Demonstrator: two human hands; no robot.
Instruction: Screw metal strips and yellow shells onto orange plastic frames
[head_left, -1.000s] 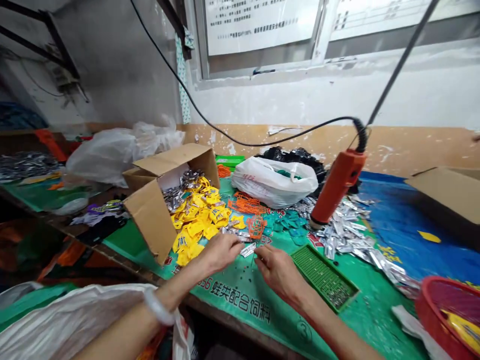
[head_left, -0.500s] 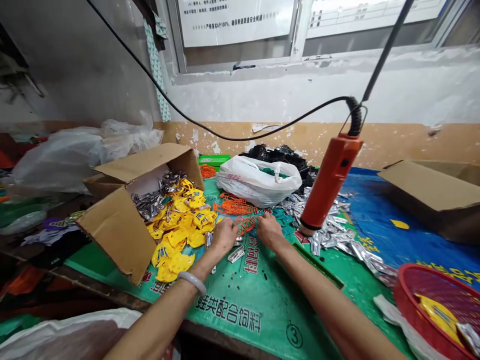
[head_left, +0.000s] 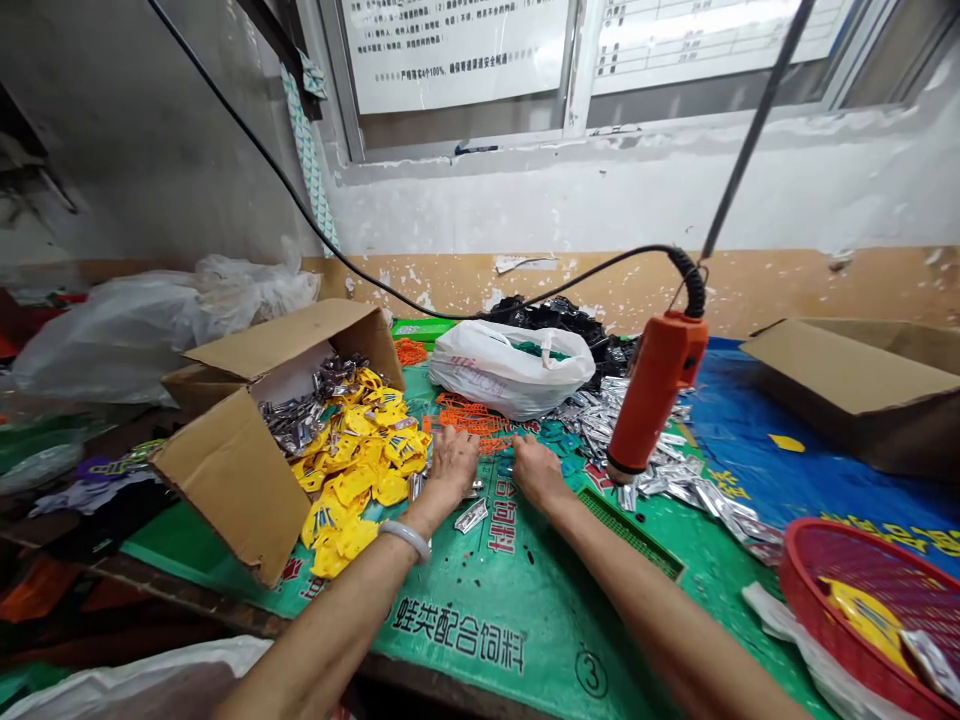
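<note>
Both hands are stretched out to the far middle of the green mat, side by side, palms down. The left hand sits with fingers loosely spread on the edge of the orange lattice pieces, right beside the spill of yellow tags pouring out of the tipped cardboard box; can't tell if it's actually pinching anything under there. The right hand is flat too, fingertips at the same orange pieces and some teal bits, and its grip is hidden from this angle as well. A small silver packet lies on the mat just near of the left hand. Hanging just right of the right hand is an orange power tool on a black cable, over a heap of silver packets. White plastic bag further back, red basket near right.
</note>
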